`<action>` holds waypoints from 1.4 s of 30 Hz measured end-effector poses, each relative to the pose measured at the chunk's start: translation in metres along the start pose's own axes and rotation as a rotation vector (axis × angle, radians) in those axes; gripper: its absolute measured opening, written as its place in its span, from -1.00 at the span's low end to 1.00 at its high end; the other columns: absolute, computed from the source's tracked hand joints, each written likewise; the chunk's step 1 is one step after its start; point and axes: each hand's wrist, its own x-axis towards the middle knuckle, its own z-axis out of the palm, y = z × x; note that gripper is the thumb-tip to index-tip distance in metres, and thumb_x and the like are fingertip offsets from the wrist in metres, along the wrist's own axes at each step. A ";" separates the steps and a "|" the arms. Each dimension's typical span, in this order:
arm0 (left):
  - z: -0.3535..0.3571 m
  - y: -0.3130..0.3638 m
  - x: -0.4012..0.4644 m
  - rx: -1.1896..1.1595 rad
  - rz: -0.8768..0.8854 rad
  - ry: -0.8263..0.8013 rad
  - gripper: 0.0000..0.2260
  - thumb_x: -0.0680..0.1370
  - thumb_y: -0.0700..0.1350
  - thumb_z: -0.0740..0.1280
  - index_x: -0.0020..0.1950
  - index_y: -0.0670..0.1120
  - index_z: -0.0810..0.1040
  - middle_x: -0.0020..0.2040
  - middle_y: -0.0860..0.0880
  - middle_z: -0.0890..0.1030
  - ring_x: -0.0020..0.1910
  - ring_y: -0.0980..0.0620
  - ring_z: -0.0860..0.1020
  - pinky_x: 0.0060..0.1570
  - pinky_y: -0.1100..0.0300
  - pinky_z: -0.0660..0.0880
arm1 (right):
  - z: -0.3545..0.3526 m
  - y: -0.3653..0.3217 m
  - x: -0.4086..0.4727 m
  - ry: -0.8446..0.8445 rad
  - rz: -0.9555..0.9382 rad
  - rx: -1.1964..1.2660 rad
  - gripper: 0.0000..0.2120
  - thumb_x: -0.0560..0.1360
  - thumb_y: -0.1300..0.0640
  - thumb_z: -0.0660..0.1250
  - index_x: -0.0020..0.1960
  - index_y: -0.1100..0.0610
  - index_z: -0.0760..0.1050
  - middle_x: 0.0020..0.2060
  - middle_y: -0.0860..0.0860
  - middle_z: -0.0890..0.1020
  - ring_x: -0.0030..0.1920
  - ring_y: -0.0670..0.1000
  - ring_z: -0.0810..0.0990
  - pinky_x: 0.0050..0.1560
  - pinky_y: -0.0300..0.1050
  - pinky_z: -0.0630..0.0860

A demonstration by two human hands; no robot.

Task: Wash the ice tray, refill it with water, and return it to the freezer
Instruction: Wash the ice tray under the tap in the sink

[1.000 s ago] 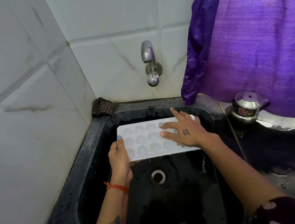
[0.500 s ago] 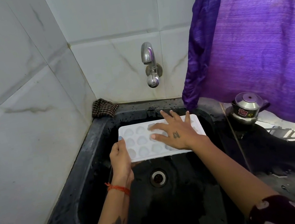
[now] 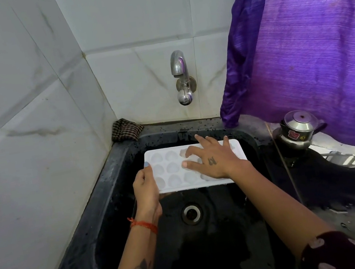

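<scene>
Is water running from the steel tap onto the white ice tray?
No; nothing flows from the steel wall tap above the white plastic ice tray, held over the black sink.

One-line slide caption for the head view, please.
Left hand grips the white ice tray over the black sink while the right hand rubs its cells below a dry tap.

I see soft daylight glowing through the purple curtain [image 3: 312, 44] right of my fingers; tiles bow at edges, basin dim.
</scene>
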 end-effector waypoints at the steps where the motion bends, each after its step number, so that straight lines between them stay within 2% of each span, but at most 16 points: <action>1: -0.001 0.000 0.000 0.006 0.002 -0.002 -0.73 0.62 0.03 0.16 -0.16 -0.11 0.43 -0.16 -0.08 0.56 -0.16 -0.05 0.55 -0.06 -0.05 0.55 | 0.000 -0.001 0.000 -0.001 0.002 -0.006 -0.58 0.54 -0.32 0.03 0.33 -0.22 0.34 0.56 0.04 -0.03 0.54 0.16 -0.06 0.42 0.38 -0.25; 8: -0.001 0.001 -0.002 0.005 0.019 0.018 -0.74 0.63 0.03 0.15 -0.16 -0.10 0.42 -0.19 -0.03 0.54 -0.22 0.02 0.52 -0.23 0.13 0.51 | 0.000 -0.002 0.000 -0.038 -0.010 0.018 -0.55 0.55 -0.33 -0.03 0.40 -0.30 0.25 0.56 0.02 -0.05 0.54 0.14 -0.12 0.40 0.38 -0.32; 15: -0.001 0.001 -0.003 0.017 0.019 0.022 -0.74 0.63 0.02 0.15 -0.15 -0.11 0.43 -0.20 -0.03 0.55 -0.26 0.06 0.53 -0.36 0.21 0.51 | -0.003 -0.001 -0.001 -0.021 -0.010 0.023 -0.60 0.55 -0.31 0.00 0.30 -0.25 0.38 0.56 0.02 0.01 0.53 0.14 -0.02 0.43 0.36 -0.25; 20: 0.000 0.000 -0.003 0.011 0.001 0.008 -0.74 0.63 0.03 0.16 -0.15 -0.11 0.43 -0.17 -0.06 0.56 -0.24 0.02 0.55 -0.34 0.17 0.54 | -0.001 -0.002 -0.002 0.004 0.020 -0.011 -0.59 0.55 -0.32 -0.04 0.24 -0.21 0.40 0.55 0.03 0.05 0.52 0.15 0.05 0.44 0.35 -0.17; 25: -0.001 -0.002 -0.003 0.009 0.003 0.005 -0.74 0.62 0.03 0.16 -0.15 -0.11 0.43 -0.17 -0.04 0.57 -0.24 0.03 0.56 -0.44 0.23 0.54 | 0.001 -0.001 -0.002 -0.008 0.021 0.011 -0.56 0.54 -0.34 -0.05 0.34 -0.28 0.33 0.56 0.02 0.01 0.53 0.15 -0.02 0.43 0.36 -0.23; 27: -0.001 -0.001 -0.003 0.002 -0.009 0.002 -0.75 0.63 0.02 0.16 -0.14 -0.11 0.44 -0.15 -0.07 0.58 -0.20 -0.01 0.58 -0.36 0.17 0.58 | 0.001 -0.002 -0.002 -0.005 0.000 0.025 -0.57 0.54 -0.32 -0.02 0.35 -0.29 0.31 0.56 0.02 0.01 0.54 0.15 -0.05 0.42 0.36 -0.28; 29: -0.001 0.000 -0.003 -0.005 -0.025 -0.006 -0.75 0.63 0.02 0.17 -0.13 -0.11 0.44 -0.08 -0.13 0.59 -0.11 -0.10 0.59 -0.13 -0.05 0.59 | 0.001 -0.002 -0.003 0.034 -0.032 0.061 -0.60 0.55 -0.29 0.04 0.34 -0.25 0.33 0.55 0.03 0.04 0.54 0.13 -0.06 0.42 0.34 -0.30; 31: -0.002 0.001 -0.004 -0.008 -0.035 -0.007 -0.75 0.63 0.02 0.16 -0.12 -0.11 0.44 -0.06 -0.15 0.59 -0.07 -0.14 0.59 -0.01 -0.15 0.56 | 0.002 -0.002 -0.003 0.092 -0.080 0.088 -0.59 0.54 -0.27 0.10 0.34 -0.19 0.32 0.55 0.03 0.06 0.54 0.10 -0.05 0.44 0.30 -0.30; 35: -0.001 0.001 -0.006 -0.021 -0.024 -0.024 -0.75 0.63 0.03 0.16 -0.10 -0.12 0.45 -0.08 -0.13 0.59 -0.09 -0.11 0.59 -0.06 -0.12 0.57 | 0.004 -0.009 -0.002 0.089 -0.134 0.075 -0.56 0.51 -0.32 0.09 0.35 -0.24 0.30 0.55 0.01 0.02 0.55 0.09 -0.07 0.44 0.29 -0.32; 39: -0.001 -0.001 -0.005 -0.015 -0.013 -0.030 -0.75 0.62 0.03 0.17 -0.08 -0.13 0.46 -0.10 -0.11 0.60 -0.15 -0.06 0.60 -0.25 0.05 0.58 | 0.005 -0.016 0.001 0.003 -0.095 0.005 -0.46 0.47 -0.41 0.02 0.41 -0.29 0.23 0.56 0.00 -0.07 0.55 0.10 -0.16 0.39 0.37 -0.35; 42: 0.000 -0.001 -0.005 -0.021 -0.017 -0.030 -0.73 0.62 0.04 0.18 -0.02 -0.16 0.47 -0.08 -0.15 0.59 -0.12 -0.09 0.59 -0.21 0.03 0.58 | 0.007 -0.022 0.003 -0.030 -0.072 -0.047 -0.43 0.45 -0.44 -0.01 0.41 -0.30 0.21 0.56 0.02 -0.11 0.54 0.15 -0.18 0.37 0.41 -0.35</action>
